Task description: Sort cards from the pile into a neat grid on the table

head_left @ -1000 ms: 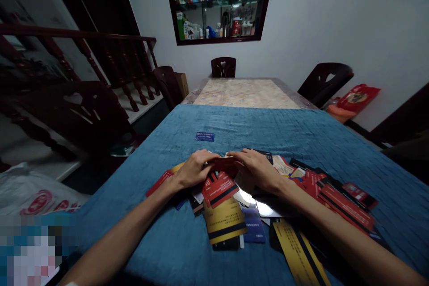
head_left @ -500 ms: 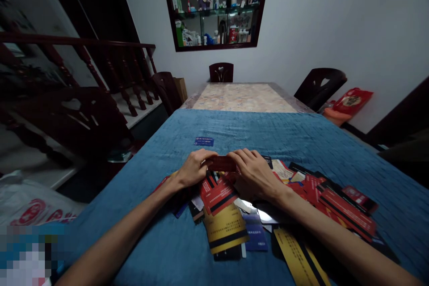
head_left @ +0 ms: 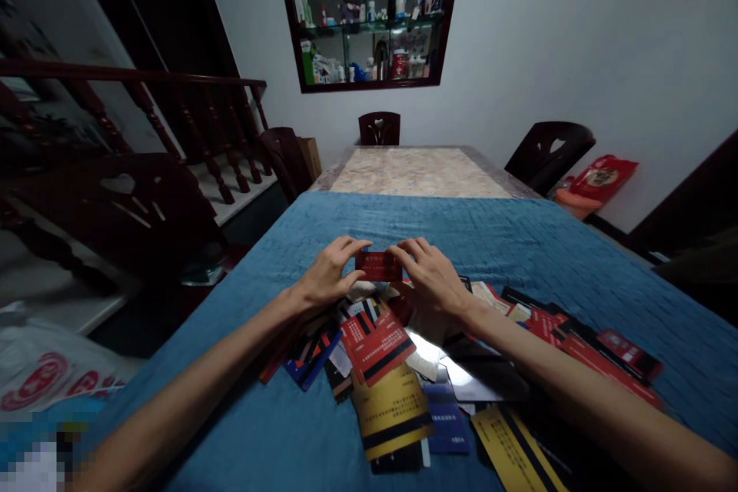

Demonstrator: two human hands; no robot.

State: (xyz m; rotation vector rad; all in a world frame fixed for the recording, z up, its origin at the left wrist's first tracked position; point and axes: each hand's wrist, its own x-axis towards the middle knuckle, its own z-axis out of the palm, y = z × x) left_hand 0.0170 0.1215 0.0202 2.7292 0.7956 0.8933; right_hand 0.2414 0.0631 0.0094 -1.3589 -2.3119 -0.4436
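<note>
Both of my hands hold one small red card [head_left: 379, 266] by its two short ends, lifted a little above the blue cloth [head_left: 519, 238]. My left hand [head_left: 328, 274] pinches the card's left end and my right hand [head_left: 433, 280] pinches its right end. Just below and to the right lies a loose pile of cards [head_left: 392, 354], red, gold, blue and black, partly under my forearms. A larger red card with black stripes [head_left: 376, 340] tops the pile near my wrists.
The table's bare marbled far end [head_left: 418, 171] has dark wooden chairs [head_left: 547, 154] around it. A wooden stair railing [head_left: 173, 115] runs on the left. A wall cabinet [head_left: 369, 15] holds bottles and a plush toy. A white printed bag [head_left: 40, 369] lies at lower left.
My hands have lifted the small red card off the pile and moved it farther away. The small blue card seen beyond the hands earlier is now hidden behind them.
</note>
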